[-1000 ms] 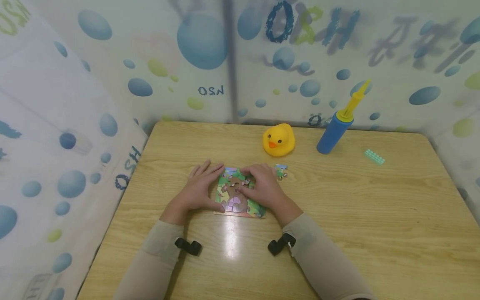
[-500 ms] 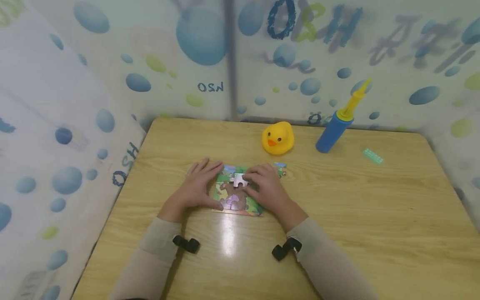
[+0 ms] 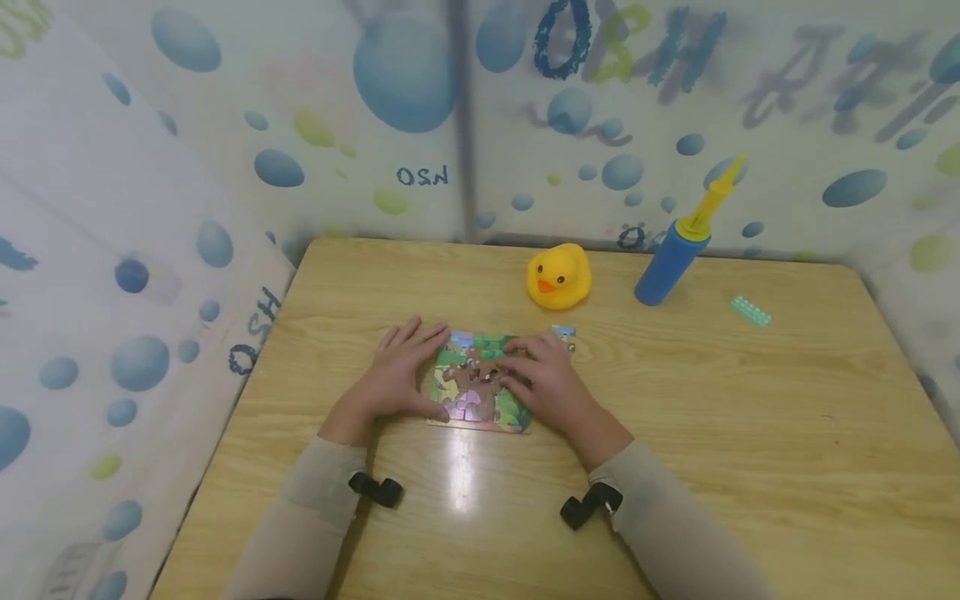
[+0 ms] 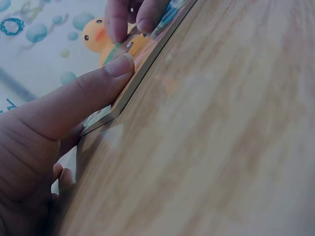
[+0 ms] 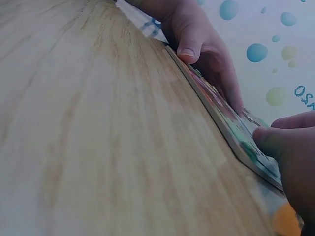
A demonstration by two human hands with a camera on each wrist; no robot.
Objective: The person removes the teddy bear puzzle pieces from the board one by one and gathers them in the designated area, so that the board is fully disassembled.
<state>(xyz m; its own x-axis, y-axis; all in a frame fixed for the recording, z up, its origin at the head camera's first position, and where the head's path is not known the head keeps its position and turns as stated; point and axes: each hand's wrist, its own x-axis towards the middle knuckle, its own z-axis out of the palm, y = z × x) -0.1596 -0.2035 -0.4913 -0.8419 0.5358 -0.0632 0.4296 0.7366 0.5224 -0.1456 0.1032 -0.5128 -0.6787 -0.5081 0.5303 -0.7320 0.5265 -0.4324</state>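
Note:
A jigsaw puzzle (image 3: 467, 400) with a brown bear picture lies in its thin board on the wooden table. My left hand (image 3: 392, 379) spreads along its left side, fingers straight, thumb resting on the near left corner. In the left wrist view, the thumb (image 4: 103, 86) touches the board's edge. My right hand (image 3: 551, 375) is over the right part of the puzzle. Its bent fingertips are at a puzzle piece (image 3: 486, 373) by the bear's face, and the piece looks slightly raised in the left wrist view. The right palm hides part of the board.
Beyond the right hand lies a loose puzzle piece (image 3: 564, 333), partly covered. A yellow rubber duck (image 3: 558, 277) stands behind the puzzle. Farther right are a blue and yellow hand pump (image 3: 672, 254) and a mint toy brick (image 3: 751, 311). A patterned wall borders the table's back.
Half a second ago the right hand held a piece up with its pale side showing. Now that piece lies down at the bear's face, and the right hand has shifted right. The left hand stays put.

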